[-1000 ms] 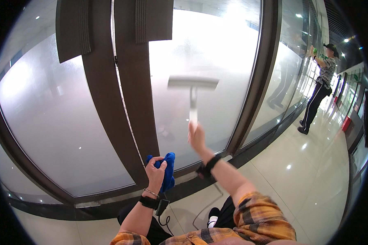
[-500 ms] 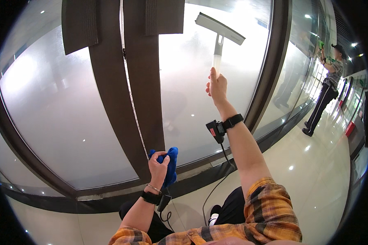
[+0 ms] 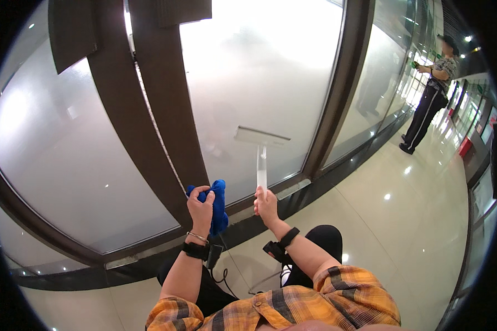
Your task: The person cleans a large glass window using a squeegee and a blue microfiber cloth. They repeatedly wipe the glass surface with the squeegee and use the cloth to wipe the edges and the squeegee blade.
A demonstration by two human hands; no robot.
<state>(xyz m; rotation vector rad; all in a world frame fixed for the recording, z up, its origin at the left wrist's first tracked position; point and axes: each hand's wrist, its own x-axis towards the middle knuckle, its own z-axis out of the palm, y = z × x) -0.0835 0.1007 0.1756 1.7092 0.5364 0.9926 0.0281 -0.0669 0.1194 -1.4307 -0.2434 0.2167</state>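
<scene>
My right hand [image 3: 266, 206] is closed round the pale, translucent handle of a window squeegee [image 3: 262, 165]. The squeegee's wide grey-white head lies across the lower part of a frosted glass door panel [image 3: 248, 83], tilted a little down to the right; whether its blade touches the glass I cannot tell. My left hand [image 3: 200, 212] grips a bunched blue cloth [image 3: 219, 207], which hangs down beside the fingers in front of the brown door frame [image 3: 165, 116].
Another frosted panel [image 3: 83, 165] stands left of the frame. A dark base strip [image 3: 254, 223] runs along the shiny tiled floor [image 3: 381, 220]. At the far right a person [image 3: 431, 91] stands by the glass with something green in hand. A red box [image 3: 465, 147] is beyond.
My right hand has brought the squeegee down the glass and slightly left. My left hand still holds the cloth. The person at the right has lowered their arms.
</scene>
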